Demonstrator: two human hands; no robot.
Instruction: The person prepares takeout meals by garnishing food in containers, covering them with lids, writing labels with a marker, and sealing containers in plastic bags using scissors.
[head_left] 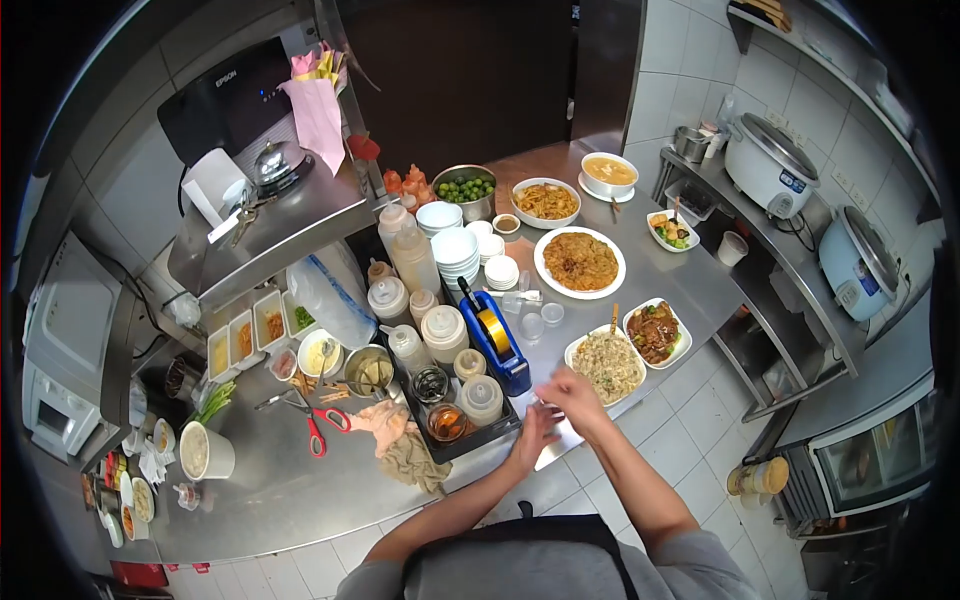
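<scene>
My right hand is closed, fingers bent in a pinch, just left of a white container of fried rice. Close below it, my left hand has its fingers curled up toward the right one. Something small and pale may lie between the fingertips, too small and blurred to name. Just beyond the hands stands a blue tape dispenser with a yellow tape roll. Small clear plastic cups sit on the steel counter beyond it.
A black tray of sauce bottles stands left of my hands. Further off are a container of meat and greens, a plated omelette, noodles and soup. Red-handled scissors lie left. The counter's front edge runs beneath my forearms.
</scene>
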